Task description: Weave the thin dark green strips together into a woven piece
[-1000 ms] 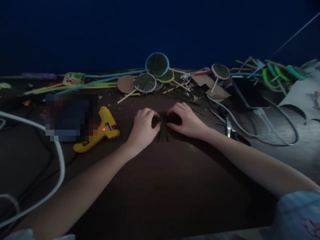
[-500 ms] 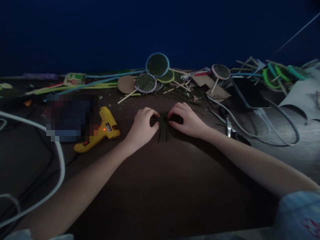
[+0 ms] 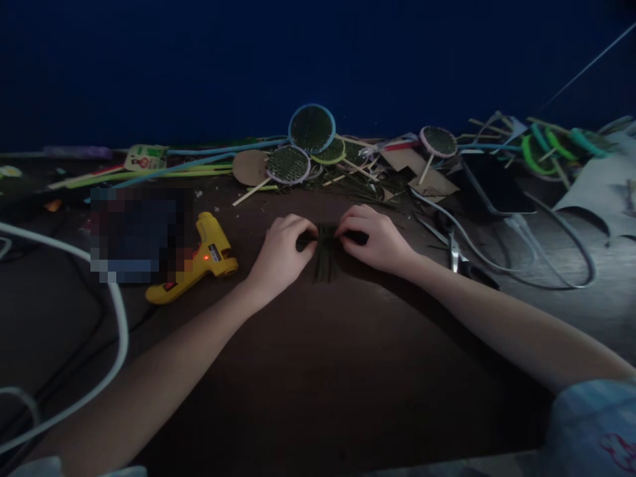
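Observation:
Dark green leaf strips (image 3: 325,255) lie in a small bundle on the dark table, between my two hands. My left hand (image 3: 291,248) pinches the bundle's left side, thumb and fingertips curled in against the strips. On the other side, my right hand (image 3: 372,238) is closed in a similar pinch, its fingertips at the right edge of the bundle. The strips are thin and dark, so how they cross or join cannot be made out.
A yellow glue gun (image 3: 211,252) with a lit red light lies left, beside a blurred-out patch. Scissors (image 3: 453,248), a phone (image 3: 497,185) and a white cable (image 3: 589,258) are right. Round woven fans (image 3: 312,129), sticks and cardboard pieces (image 3: 250,167) line the back.
My right hand has shifted slightly to the right, its fingertips a little farther from the bundle's middle. The left hand stays nearly where it was.

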A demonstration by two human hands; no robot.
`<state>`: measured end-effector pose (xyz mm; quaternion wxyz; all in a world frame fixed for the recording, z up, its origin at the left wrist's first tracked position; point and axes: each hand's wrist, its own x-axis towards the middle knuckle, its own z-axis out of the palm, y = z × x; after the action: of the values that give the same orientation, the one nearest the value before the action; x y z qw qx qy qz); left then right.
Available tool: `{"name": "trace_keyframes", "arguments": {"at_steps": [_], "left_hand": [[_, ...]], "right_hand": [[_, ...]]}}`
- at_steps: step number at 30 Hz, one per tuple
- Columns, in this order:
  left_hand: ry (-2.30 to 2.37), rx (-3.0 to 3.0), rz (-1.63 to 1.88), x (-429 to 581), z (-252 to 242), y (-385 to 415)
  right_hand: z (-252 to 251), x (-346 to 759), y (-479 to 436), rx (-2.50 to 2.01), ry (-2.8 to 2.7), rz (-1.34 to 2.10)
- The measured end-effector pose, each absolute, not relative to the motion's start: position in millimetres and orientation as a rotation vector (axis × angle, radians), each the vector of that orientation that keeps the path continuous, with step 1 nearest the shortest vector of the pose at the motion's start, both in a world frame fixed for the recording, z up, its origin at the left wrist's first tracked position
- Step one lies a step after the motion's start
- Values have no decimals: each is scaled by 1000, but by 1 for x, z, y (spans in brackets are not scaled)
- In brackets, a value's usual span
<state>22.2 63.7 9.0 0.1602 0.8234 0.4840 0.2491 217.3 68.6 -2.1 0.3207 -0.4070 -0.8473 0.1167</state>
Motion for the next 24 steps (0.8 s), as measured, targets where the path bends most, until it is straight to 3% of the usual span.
{"name": "trace_keyframes", "arguments": {"at_steps": [24], "left_hand": [[1409, 2320, 710, 24, 7, 63]], "right_hand": [[0, 217, 68, -1079, -2225, 364]]}}
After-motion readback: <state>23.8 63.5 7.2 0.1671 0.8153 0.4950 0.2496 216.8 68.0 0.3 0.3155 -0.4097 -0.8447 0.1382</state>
